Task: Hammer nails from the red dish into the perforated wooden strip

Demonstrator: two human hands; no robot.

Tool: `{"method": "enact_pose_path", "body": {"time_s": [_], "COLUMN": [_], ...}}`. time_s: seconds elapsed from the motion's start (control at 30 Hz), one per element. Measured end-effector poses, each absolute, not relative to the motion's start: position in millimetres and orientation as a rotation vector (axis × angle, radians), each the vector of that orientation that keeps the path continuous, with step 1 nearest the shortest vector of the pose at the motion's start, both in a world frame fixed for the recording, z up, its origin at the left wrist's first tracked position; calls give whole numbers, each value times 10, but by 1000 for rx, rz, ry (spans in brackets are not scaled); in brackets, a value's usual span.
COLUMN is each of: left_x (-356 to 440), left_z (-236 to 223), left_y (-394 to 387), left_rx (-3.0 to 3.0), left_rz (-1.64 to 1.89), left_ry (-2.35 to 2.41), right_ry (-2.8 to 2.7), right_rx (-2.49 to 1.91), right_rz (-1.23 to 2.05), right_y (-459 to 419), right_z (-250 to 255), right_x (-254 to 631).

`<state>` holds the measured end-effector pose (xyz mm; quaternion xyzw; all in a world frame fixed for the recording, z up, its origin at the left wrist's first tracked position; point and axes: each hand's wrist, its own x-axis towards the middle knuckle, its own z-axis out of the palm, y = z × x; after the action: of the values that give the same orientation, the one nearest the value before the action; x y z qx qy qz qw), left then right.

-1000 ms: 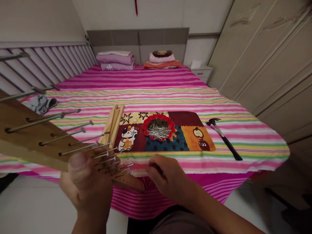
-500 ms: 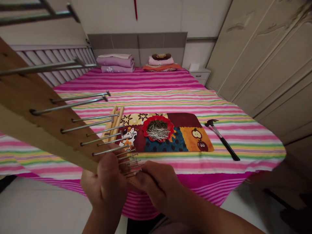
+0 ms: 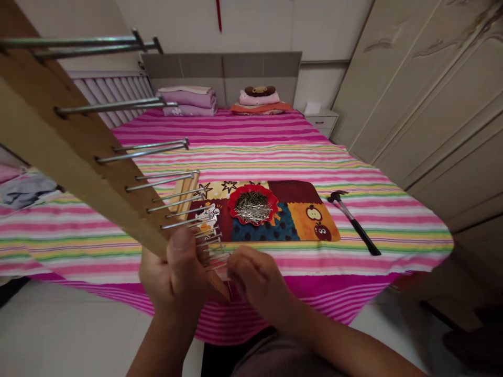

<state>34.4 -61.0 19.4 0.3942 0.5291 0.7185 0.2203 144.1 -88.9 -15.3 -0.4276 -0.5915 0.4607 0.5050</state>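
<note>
Two rows of nails (image 3: pixel 141 152); board (image 3: pixel 82 133) tilted | left hand (image 3: pixel 176 272) gripping board

Matt wooden board (image 3: pixel 94 141), shiny metal nails (image 3: pixel 137 153) (bowl (image 3: pixel 231 200) glossy red plastic).

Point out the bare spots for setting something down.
Bare: the striped cover between the mat and the folded bedding, and right of the hammer. Crowded: around the nail-studded board in the left hand, the wooden strips and the red nail bowl.
</note>
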Motion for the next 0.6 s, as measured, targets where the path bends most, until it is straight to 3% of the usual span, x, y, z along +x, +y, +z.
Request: {"method": "enact_pose_path", "body": {"time_s": [0.2, 0.33, 0.6], "left_x": [326, 224, 84], "left_z": [315, 283, 299], "left_y": [-579, -593, -527], "left_rx": [1045, 1039, 1125], "left_rz": [2058, 2063, 2225], "left_ry": [1418, 1268, 1182], "right_ry": [-1712, -1862, -2047], "right_rx": [-966, -1398, -1575], "right_rz": [989, 742, 767], "right_y": [-912, -762, -721], "right_z": [-129, -619, -1233], "right_x": [1541, 1600, 1770]}}
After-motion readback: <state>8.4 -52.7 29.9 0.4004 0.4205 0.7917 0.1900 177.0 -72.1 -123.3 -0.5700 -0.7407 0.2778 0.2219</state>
